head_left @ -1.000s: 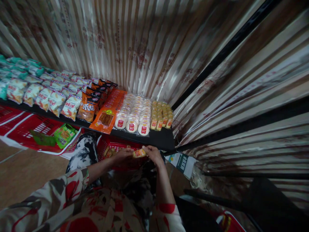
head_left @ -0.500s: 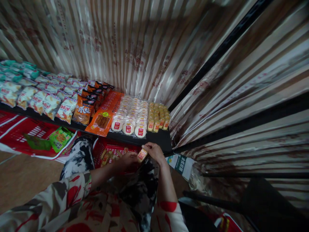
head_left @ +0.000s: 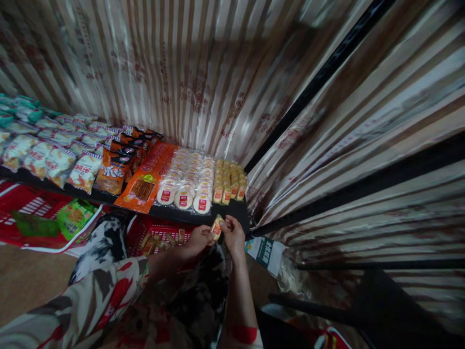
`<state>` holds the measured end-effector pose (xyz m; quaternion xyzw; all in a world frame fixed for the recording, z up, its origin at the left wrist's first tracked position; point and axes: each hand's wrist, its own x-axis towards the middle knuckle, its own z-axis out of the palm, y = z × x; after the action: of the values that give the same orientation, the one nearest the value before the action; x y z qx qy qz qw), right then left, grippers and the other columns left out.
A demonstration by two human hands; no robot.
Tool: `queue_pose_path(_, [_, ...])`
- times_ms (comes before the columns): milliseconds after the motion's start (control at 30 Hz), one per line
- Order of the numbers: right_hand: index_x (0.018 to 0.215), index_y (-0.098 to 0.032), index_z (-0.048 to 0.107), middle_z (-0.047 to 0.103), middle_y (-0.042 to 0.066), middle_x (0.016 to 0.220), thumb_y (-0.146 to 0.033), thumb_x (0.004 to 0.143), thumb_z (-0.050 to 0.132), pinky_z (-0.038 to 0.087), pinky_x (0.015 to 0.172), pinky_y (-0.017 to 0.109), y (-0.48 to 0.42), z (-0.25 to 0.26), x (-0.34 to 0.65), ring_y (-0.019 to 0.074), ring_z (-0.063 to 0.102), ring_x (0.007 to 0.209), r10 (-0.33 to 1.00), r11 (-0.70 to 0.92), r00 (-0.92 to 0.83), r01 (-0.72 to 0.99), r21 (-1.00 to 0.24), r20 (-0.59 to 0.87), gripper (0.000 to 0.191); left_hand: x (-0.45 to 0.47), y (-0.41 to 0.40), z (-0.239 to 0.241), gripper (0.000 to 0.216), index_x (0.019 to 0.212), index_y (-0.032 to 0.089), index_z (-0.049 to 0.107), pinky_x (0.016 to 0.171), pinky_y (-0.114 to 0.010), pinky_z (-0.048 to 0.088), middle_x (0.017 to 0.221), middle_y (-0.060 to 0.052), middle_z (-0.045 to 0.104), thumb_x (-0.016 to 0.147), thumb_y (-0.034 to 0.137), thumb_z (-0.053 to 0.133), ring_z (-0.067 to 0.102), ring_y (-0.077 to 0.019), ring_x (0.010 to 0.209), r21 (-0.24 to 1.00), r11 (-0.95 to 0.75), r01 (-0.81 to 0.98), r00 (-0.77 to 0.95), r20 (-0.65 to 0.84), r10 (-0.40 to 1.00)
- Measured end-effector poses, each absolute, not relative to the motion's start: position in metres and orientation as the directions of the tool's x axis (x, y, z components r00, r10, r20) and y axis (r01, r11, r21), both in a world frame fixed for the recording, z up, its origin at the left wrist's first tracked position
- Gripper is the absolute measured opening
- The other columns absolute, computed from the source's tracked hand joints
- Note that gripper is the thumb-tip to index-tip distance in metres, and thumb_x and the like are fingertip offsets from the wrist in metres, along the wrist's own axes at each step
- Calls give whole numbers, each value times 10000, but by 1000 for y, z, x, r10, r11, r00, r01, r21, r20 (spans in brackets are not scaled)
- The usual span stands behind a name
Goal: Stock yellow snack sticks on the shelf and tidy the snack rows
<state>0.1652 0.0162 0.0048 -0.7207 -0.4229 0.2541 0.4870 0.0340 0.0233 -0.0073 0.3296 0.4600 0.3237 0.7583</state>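
A small yellow wrapped snack [head_left: 217,228] with a red-and-white label is held between my two hands, just in front of the shelf's front edge. My left hand [head_left: 199,240] grips its lower left side. The fingers of my right hand [head_left: 234,236] pinch it from the right. Similar yellow wrapped snacks [head_left: 228,182] stand in rows at the right end of the black shelf [head_left: 234,213]. Below and to the left of my hands, more of these snacks [head_left: 156,243] lie in a red basket [head_left: 134,237], partly hidden by my left forearm.
Left of the yellow rows are round white wrapped crackers [head_left: 183,198], an orange packet [head_left: 145,186], orange bags [head_left: 111,172] and white bags [head_left: 60,165]. A red basket [head_left: 36,206] with a green packet [head_left: 75,218] stands below. Striped curtain [head_left: 203,72] and black poles [head_left: 312,92] surround the shelf.
The snack has risen slightly and stands more upright between the hands. My left hand has moved up and right with it. The whole scene has shifted left in view.
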Motion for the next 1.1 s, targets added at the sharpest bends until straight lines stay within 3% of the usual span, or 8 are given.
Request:
queue_pose_path(267, [1057,-120,568,612,156,1081,-449,656,603,529,769,307,16,-10,173,205,648,897,799,-182,602,265,-947,15,519,65,33,-12,135,756,140,579,596,-213,451,600,48,546,697,154,699,529,-77,536,798,564,-214,292,-498,816])
queue_pose_path(533, [971,-169,571,673,111,923,-467,686,563,522,735,317,13,-1,180,205,658,797,803,-231,596,325,-917,8,412,87,45,-10,161,906,128,657,530,-178,418,598,42,510,755,139,601,493,-70,516,924,379,-51,227,-359,905])
queue_pose_path(733, [950,-269,542,674,121,946,-446,634,593,507,762,307,19,0,188,210,648,809,776,-241,630,249,-938,-32,366,97,56,0,241,940,177,705,715,-239,447,811,-28,578,701,170,674,564,-157,776,945,250,209,105,-276,955])
queue_pose_path(833, [1012,-223,537,668,118,954,-444,662,554,507,772,318,22,2,190,209,643,812,771,-229,637,283,-931,4,415,101,61,7,241,947,173,718,777,-269,430,918,-69,579,711,191,675,555,-194,857,922,193,336,102,-240,965])
queue_pose_path(1100, [1086,-159,543,658,97,955,-372,723,519,496,795,324,32,-9,198,187,630,814,741,-187,665,336,-923,92,422,122,74,5,151,834,163,713,732,-243,402,802,-50,617,729,116,616,562,-181,822,934,186,305,173,-246,954])
